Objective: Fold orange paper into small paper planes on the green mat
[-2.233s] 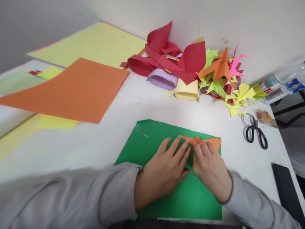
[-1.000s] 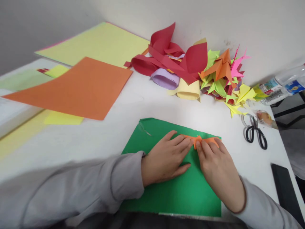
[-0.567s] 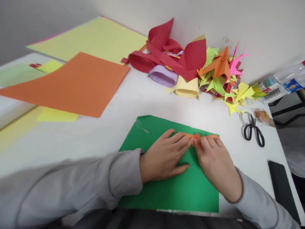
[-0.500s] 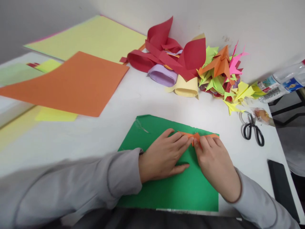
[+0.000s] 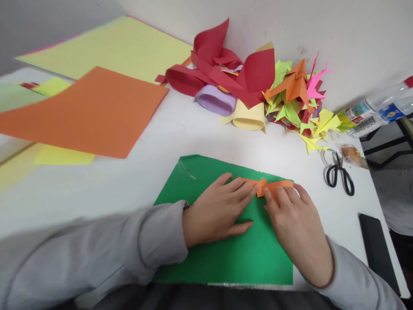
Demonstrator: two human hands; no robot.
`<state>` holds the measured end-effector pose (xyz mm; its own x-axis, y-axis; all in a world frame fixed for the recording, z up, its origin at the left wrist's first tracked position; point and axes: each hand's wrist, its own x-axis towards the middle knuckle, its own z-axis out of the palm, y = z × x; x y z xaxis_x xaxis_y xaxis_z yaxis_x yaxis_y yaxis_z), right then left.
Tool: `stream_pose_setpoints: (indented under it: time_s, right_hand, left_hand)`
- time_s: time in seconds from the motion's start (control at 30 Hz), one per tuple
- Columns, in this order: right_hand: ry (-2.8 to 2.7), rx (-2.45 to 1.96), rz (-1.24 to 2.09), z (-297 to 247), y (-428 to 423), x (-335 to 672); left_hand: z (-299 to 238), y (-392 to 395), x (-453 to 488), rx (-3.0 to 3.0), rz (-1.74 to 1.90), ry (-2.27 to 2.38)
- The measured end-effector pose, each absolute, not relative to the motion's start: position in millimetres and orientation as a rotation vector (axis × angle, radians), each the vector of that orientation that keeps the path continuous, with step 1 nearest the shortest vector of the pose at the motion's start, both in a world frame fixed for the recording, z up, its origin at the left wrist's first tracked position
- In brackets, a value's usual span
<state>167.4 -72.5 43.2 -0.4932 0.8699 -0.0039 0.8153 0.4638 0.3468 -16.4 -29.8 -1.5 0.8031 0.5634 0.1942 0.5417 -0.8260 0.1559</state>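
Note:
A small folded piece of orange paper (image 5: 261,188) lies near the far edge of a green board (image 5: 193,267). My left hand (image 5: 219,211) lies flat over the left part of the orange piece, fingers stretched out and thumb spread apart on the green surface. With fingers apart and slightly bent, my right hand (image 5: 297,228) rests its fingertips on the right part of the same piece. Both index fingertips come close together at the folded middle. The palms and fingers cover some of the paper.
Large orange sheet (image 5: 119,116) and yellow sheets (image 5: 129,47) lie at left. Curled red paper shapes (image 5: 258,73) and a pile of folded paper (image 5: 290,90) stand against the wall. Black-handled scissors (image 5: 338,172), a dark phone-like slab (image 5: 377,245) and plastic bottles (image 5: 374,112) are at right.
My right hand has shifted right and toward me along the orange paper, its fingers more spread, uncovering more of it. My left hand stays in place. The view has turned slightly right.

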Motion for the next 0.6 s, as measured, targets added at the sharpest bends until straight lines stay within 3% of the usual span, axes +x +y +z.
stream_pose_setpoints:
  time_s: [0.6]
  right_hand:
    - [2.534,1.399,0.275,47,-61,173]
  left_hand:
    - [-2,-32,-14,2.902,0.341,0.882]
